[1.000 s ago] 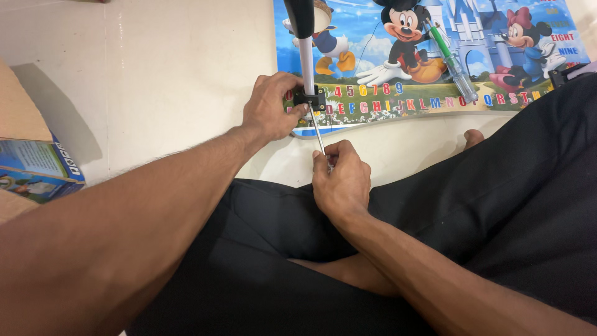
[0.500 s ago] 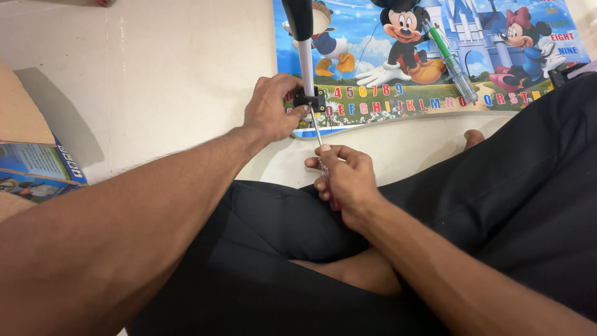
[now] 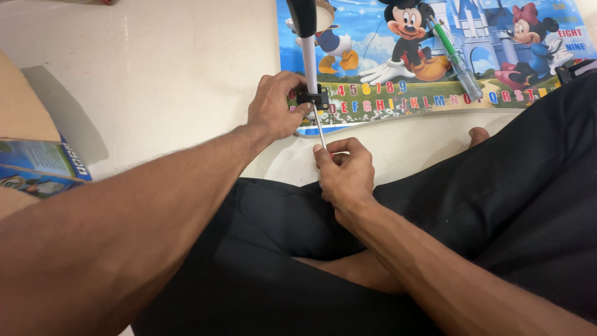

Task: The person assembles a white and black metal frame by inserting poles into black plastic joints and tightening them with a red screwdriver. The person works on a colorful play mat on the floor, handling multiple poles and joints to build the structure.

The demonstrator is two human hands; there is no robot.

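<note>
My left hand (image 3: pixel 273 107) grips a small black bracket (image 3: pixel 313 98) at the lower end of a white rod (image 3: pixel 309 59) that has a black top. From the bracket a thin metal screwdriver shaft (image 3: pixel 319 129) runs down into my right hand (image 3: pixel 343 171), which is closed around its handle; the handle itself is hidden in the fist. Both hands are above the near edge of a colourful cartoon mat (image 3: pixel 435 56) lying on the pale floor (image 3: pixel 155 68). I sit cross-legged in black trousers (image 3: pixel 497 205).
A green-handled screwdriver (image 3: pixel 457 59) lies on the mat at the upper right. A cardboard box with blue print (image 3: pixel 31 165) stands at the left edge. A dark object (image 3: pixel 575 70) pokes in at the right edge. My bare toe (image 3: pixel 477 134) shows beside the mat.
My right hand has turned slightly on the screwdriver, fingers regripping. The left hand and the rod stay in place.
</note>
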